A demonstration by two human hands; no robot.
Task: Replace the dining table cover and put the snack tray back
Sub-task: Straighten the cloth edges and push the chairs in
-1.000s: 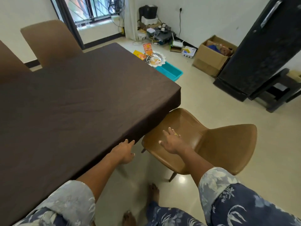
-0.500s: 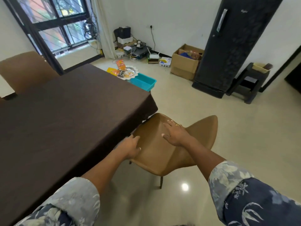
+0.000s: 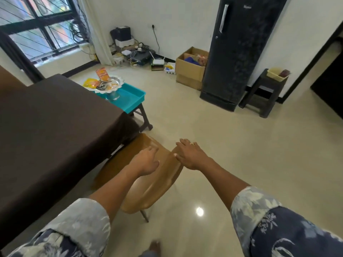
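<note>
The dining table (image 3: 55,127) on the left wears a smooth dark brown cover. Beyond its far corner, a silver snack tray (image 3: 109,84) with orange and yellow packets sits on a teal tray (image 3: 130,95) atop a dark stool. A tan chair (image 3: 148,186) stands at the table's near side, its seat partly under the cover's edge. My left hand (image 3: 146,161) rests on the chair's backrest with relaxed fingers. My right hand (image 3: 191,154) lies flat on the backrest's top edge, fingers straight.
A tall black fridge (image 3: 239,52) stands against the far wall, with a cardboard box (image 3: 189,71) to its left and a dark stool (image 3: 265,93) to its right. Cables and electronics (image 3: 137,54) clutter the corner under the window. Glossy floor (image 3: 232,145) spreads to the right.
The chair has slid in toward the table, its seat now partly under the cover. Both hands moved from the seat up onto the backrest. My view lifted toward the room.
</note>
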